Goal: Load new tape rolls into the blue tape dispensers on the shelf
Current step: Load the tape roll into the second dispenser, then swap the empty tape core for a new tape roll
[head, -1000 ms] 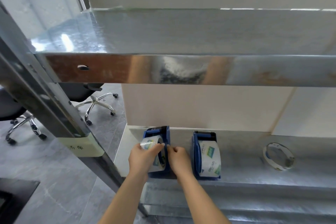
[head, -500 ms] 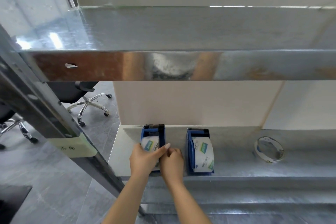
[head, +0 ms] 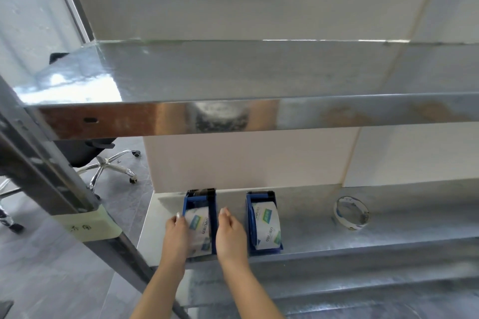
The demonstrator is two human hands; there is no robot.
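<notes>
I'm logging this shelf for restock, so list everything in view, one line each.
Dispensers: 2, blue, side by side on the lower shelf; left one between the hands, right one apart from them.
Tape rolls: 2, clear with green-blue labels, one in the left dispenser, one in the right.
Spent core: 1, white, lying on the lower shelf at the right.
Shelves: 2 in clear view, bare metal; upper, lower.
Chair: 1, black with chrome base, on the floor at left.
Label: 1, pale yellow, on the metal post.
Hands: left and right, flanking the left dispenser.
</notes>
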